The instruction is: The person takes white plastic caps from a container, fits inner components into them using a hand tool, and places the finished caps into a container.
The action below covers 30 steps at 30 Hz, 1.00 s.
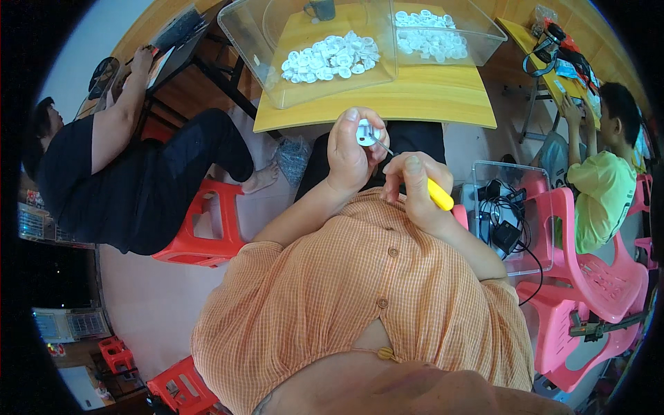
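Observation:
My left hand (348, 155) is closed around a small round white plastic part (366, 133) with a dark slot in its face. In my right hand (420, 181) is a screwdriver with a yellow handle (440, 194). Its thin metal shaft points up and left, and the tip meets the white part or lies just in front of it; I cannot tell which. Both hands are above my lap, before the near edge of a yellow wooden table (373, 105). On that table stands a clear plastic bin (277, 90) holding many similar white parts (332, 59).
A second clear bin (484, 43) with white pieces stands beside it, and a grey mug (319, 10) is farther back. At right, a clear box (477, 207) holds black cables, near pink chairs (602, 277). Two people sit at either side; a red stool (207, 225) is left.

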Each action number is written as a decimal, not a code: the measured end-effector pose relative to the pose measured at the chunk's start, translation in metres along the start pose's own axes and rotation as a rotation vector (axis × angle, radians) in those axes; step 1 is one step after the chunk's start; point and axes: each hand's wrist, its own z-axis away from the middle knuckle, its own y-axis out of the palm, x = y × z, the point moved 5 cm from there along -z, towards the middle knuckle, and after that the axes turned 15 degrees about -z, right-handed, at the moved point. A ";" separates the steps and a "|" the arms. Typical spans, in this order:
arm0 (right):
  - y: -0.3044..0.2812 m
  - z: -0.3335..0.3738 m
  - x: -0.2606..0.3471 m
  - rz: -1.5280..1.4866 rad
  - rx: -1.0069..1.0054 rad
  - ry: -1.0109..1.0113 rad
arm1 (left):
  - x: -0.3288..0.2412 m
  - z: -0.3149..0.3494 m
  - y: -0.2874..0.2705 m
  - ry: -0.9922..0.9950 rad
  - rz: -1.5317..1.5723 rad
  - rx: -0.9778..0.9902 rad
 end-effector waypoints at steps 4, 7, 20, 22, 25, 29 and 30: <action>0.004 -0.003 0.012 0.175 0.018 -0.159 | 0.000 -0.001 0.001 0.011 -0.048 -0.044; 0.000 -0.001 0.015 0.165 0.004 -0.182 | -0.001 0.000 0.001 -0.003 -0.053 -0.034; 0.004 -0.002 0.014 0.119 -0.009 -0.008 | -0.004 0.001 -0.003 0.070 -0.099 0.000; 0.001 -0.002 0.010 -0.018 -0.092 0.106 | -0.004 0.002 -0.003 0.089 -0.125 0.012; -0.004 -0.003 0.008 -0.189 -0.159 0.187 | 0.000 0.002 -0.002 0.117 -0.108 0.036; -0.014 -0.009 0.003 -0.181 -0.212 0.181 | 0.010 -0.009 0.001 0.051 -0.238 0.039; -0.019 -0.015 0.004 -0.099 -0.196 0.168 | 0.012 -0.016 0.001 0.044 -0.338 0.022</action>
